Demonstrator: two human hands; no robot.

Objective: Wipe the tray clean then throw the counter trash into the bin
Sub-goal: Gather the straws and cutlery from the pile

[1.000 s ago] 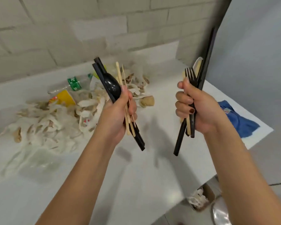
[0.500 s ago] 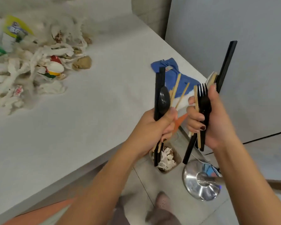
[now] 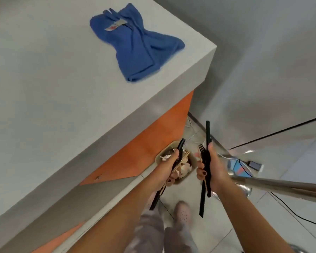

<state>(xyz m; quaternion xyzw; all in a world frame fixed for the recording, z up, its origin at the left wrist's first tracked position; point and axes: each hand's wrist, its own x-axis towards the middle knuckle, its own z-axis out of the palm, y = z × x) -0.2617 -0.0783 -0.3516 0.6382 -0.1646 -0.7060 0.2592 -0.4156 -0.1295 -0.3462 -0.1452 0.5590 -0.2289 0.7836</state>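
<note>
My left hand [image 3: 169, 168] grips a bundle of black and wooden chopsticks [image 3: 158, 196] with a black spoon, held low over the floor. My right hand [image 3: 211, 170] grips a black fork [image 3: 201, 149] together with long black chopsticks [image 3: 207, 132]. Both hands hover just above a small tan bin [image 3: 173, 143] on the floor beside the counter; crumpled white tissue lies inside it. A blue cloth [image 3: 135, 44] lies bunched near the corner of the grey counter [image 3: 53, 84]. No tray is in view.
The counter's edge and orange side panel [image 3: 144, 148] run diagonally to the left of the bin. A metal pole [image 3: 281, 187] with a shiny base crosses at right, with cables and a small device [image 3: 254, 164] on the tiled floor. My shoe [image 3: 182, 212] stands below the hands.
The view has swung from the counter's trash pile down to the floor. Both hands, still holding the utensils, have dropped past the counter edge to just above the bin.
</note>
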